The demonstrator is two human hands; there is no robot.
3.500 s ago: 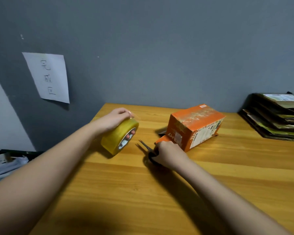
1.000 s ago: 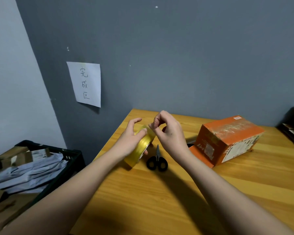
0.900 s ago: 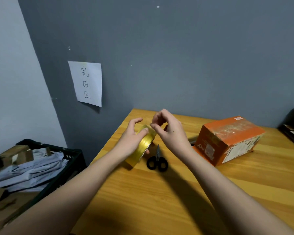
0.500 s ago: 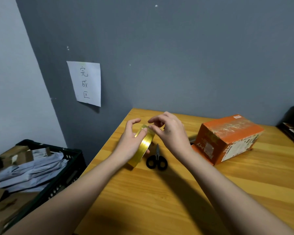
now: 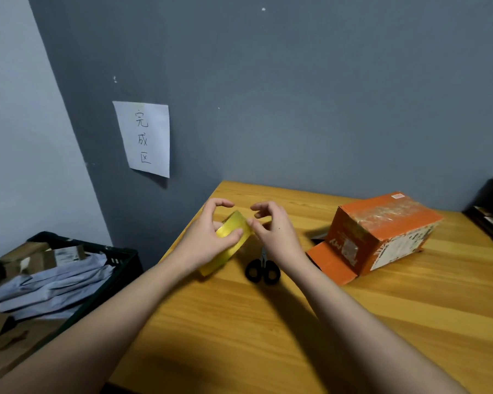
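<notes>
Tape roll (image 5: 234,223), yellow and glossy, is held on edge and tilted above the near-left part of a wooden tabletop (image 5: 339,322); whether its lower rim touches the wood cannot be told. The roll is gripped by the left hand (image 5: 207,241), with the thumb laid across the outer band and the fingers curved over the top. The thumb tip of the right hand (image 5: 278,236) is set against the roll's right rim, and its other fingers are curled just above. Whether a tape end is pinched there cannot be told. Black-handled scissors (image 5: 262,270) are seen lying flat on the tabletop just below the right hand, blades pointing away. An orange cardboard box (image 5: 382,231) is placed to the right, with one flap open toward the scissors. A white paper sign (image 5: 144,139) with handwritten characters is fixed to the grey wall. A black crate (image 5: 120,260) of grey bags is seen at the left, beside the tabletop.
</notes>
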